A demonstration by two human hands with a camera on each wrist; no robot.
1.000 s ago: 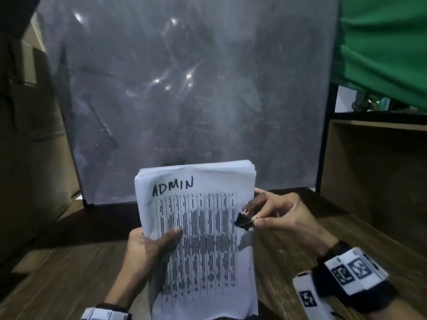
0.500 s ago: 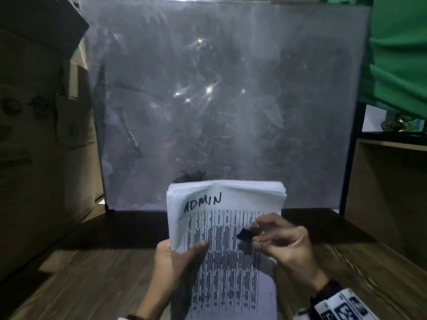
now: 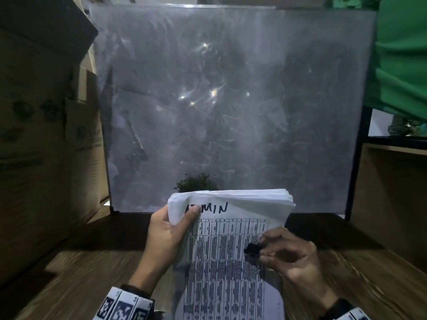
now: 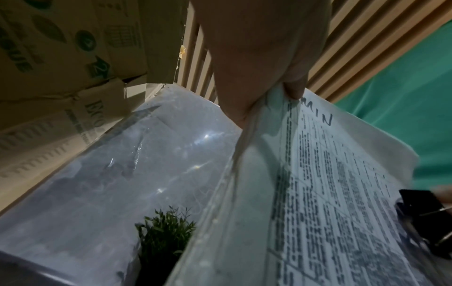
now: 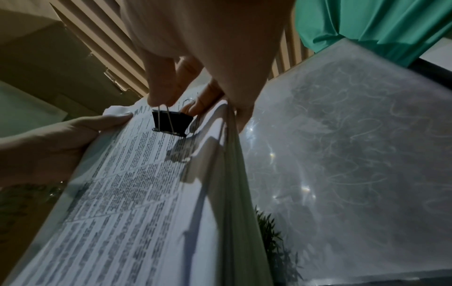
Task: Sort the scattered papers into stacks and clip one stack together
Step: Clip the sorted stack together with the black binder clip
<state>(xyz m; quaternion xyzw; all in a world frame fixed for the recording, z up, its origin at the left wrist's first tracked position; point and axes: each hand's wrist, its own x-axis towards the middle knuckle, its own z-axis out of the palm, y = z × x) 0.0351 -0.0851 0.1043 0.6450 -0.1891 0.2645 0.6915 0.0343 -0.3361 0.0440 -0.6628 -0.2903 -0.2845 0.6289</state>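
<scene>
A thick stack of white papers (image 3: 231,250), its top sheet a printed table headed "ADMIN", is held upright above the wooden table (image 3: 69,285). My left hand (image 3: 171,229) grips the stack's top left corner, thumb over the first letters. The same stack (image 4: 330,193) fills the left wrist view, where my left hand (image 4: 269,87) pinches its top. My right hand (image 3: 286,252) pinches a black binder clip (image 3: 251,248) by its wire handles, in front of the sheet's right half. In the right wrist view the clip (image 5: 171,123) hangs from my right hand's fingertips (image 5: 159,96) over the stack (image 5: 146,193).
A large translucent plastic panel (image 3: 231,100) stands behind the table, with a small green plant (image 3: 196,182) at its foot. Cardboard boxes (image 3: 41,135) are piled on the left. A wooden shelf unit (image 3: 392,192) and green cloth (image 3: 404,54) are on the right.
My left hand slid from the stack's left side up to its top left corner. My right hand with the clip went from the stack's right edge to over the sheet.
</scene>
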